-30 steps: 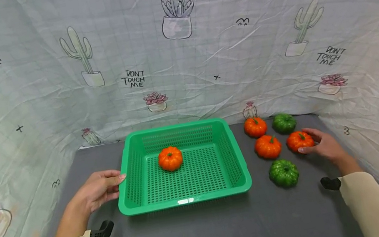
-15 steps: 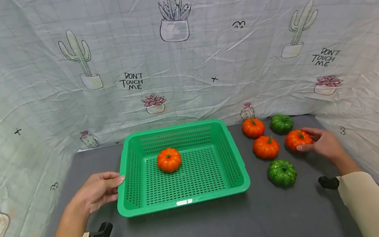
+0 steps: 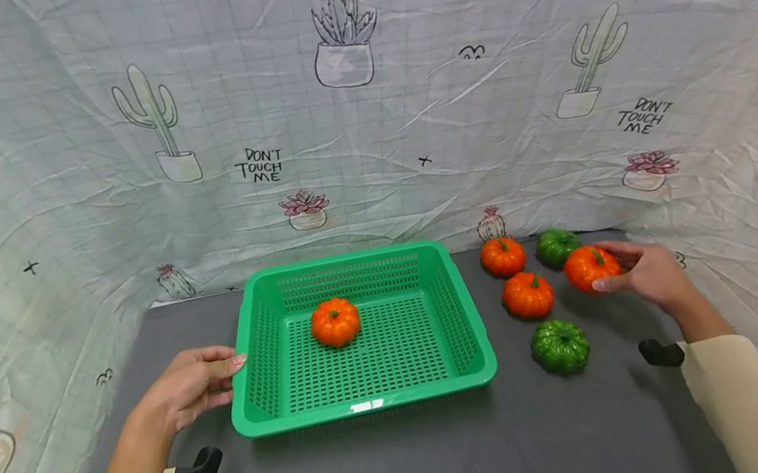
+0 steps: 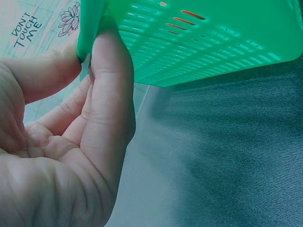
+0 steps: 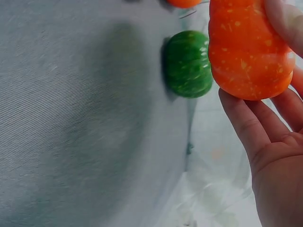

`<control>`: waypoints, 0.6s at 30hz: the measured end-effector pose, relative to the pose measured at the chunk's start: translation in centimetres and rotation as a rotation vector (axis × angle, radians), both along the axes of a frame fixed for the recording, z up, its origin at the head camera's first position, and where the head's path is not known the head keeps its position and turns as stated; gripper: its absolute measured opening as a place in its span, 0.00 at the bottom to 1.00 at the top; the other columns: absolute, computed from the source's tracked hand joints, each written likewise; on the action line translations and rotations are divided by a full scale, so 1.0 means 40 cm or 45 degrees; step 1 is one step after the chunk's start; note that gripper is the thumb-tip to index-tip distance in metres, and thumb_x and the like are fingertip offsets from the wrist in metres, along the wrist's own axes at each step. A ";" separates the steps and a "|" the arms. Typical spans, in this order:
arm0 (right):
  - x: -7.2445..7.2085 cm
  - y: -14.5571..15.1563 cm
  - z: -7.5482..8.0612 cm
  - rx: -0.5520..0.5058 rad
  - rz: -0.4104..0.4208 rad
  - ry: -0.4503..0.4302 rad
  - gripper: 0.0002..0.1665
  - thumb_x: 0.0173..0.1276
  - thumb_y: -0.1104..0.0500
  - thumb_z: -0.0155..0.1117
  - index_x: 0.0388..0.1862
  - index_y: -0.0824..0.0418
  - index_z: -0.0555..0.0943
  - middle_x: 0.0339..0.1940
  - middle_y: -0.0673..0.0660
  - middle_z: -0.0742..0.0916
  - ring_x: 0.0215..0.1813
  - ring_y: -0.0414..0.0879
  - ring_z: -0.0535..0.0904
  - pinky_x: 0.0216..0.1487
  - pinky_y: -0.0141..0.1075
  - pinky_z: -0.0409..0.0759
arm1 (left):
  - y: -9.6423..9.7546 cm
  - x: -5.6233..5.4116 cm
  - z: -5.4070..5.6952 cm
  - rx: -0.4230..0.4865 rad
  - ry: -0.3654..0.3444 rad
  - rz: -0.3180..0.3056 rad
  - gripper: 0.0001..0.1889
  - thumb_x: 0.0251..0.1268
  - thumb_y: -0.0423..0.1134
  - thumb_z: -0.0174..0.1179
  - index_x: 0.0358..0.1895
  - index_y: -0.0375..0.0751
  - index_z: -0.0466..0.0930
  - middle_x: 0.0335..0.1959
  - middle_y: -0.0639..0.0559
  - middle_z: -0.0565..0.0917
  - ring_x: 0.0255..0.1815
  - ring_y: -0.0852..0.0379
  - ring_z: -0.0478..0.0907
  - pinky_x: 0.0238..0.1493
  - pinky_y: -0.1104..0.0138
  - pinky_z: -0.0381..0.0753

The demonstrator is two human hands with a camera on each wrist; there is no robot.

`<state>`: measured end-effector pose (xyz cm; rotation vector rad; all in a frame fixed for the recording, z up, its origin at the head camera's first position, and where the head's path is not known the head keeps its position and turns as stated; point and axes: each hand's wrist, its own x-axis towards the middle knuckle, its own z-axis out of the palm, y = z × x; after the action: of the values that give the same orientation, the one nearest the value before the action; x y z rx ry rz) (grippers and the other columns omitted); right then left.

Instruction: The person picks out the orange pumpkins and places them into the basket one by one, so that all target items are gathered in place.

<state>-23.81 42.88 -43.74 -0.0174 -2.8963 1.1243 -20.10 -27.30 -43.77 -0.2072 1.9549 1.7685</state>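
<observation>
My left hand (image 3: 193, 388) pinches the left rim of a green plastic basket (image 3: 367, 408), thumb on top and fingers beneath, as the left wrist view shows close up. One small orange pumpkin (image 3: 335, 323) sits inside the basket, left of its middle. Over on the right, my right hand (image 3: 653, 277) grips another orange pumpkin (image 3: 590, 268) between thumb and fingers. In the right wrist view this held pumpkin (image 5: 251, 52) is lifted off the table, with a green pumpkin (image 5: 188, 64) lying beyond it.
Right of the basket lie two more orange pumpkins (image 3: 528, 295) and, nearer the front, a second green pumpkin (image 3: 560, 346). All stand on a grey table (image 3: 427, 465). A printed cloth (image 3: 363, 146) hangs close behind and along both sides.
The right hand has raised its orange pumpkin from the table. The left hand keeps its hold on the basket rim. The head view has shifted slightly.
</observation>
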 end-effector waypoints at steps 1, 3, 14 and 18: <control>0.000 -0.003 0.006 -0.002 0.012 0.007 0.48 0.59 0.48 0.84 0.74 0.63 0.75 0.67 0.72 0.82 0.44 0.11 0.71 0.42 0.16 0.75 | 0.000 0.000 -0.001 0.000 -0.001 0.000 0.13 0.75 0.39 0.65 0.55 0.37 0.81 0.35 0.56 0.88 0.37 0.60 0.86 0.41 0.64 0.90; -0.001 -0.012 0.019 -0.007 0.031 0.009 0.48 0.58 0.48 0.84 0.74 0.62 0.75 0.67 0.71 0.82 0.44 0.12 0.72 0.43 0.17 0.76 | -0.001 0.000 -0.003 -0.001 -0.002 -0.002 0.13 0.75 0.39 0.65 0.55 0.37 0.80 0.35 0.56 0.87 0.37 0.60 0.86 0.41 0.64 0.90; 0.002 -0.070 0.088 -0.036 0.139 0.046 0.45 0.60 0.52 0.83 0.74 0.64 0.76 0.65 0.73 0.83 0.45 0.16 0.78 0.43 0.19 0.80 | -0.002 -0.003 -0.003 0.003 0.005 -0.006 0.12 0.75 0.40 0.65 0.54 0.39 0.81 0.34 0.57 0.87 0.36 0.61 0.86 0.41 0.65 0.90; -0.004 -0.090 0.100 -0.064 0.195 0.042 0.45 0.60 0.53 0.83 0.74 0.65 0.75 0.65 0.70 0.84 0.47 0.18 0.79 0.45 0.21 0.82 | -0.003 -0.004 -0.004 0.008 0.000 -0.005 0.11 0.75 0.40 0.65 0.54 0.39 0.81 0.34 0.57 0.88 0.36 0.61 0.86 0.41 0.65 0.90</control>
<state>-23.99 39.29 -39.75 0.2236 -2.8813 1.2073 -20.25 -27.42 -43.95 -0.2013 1.9487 1.7720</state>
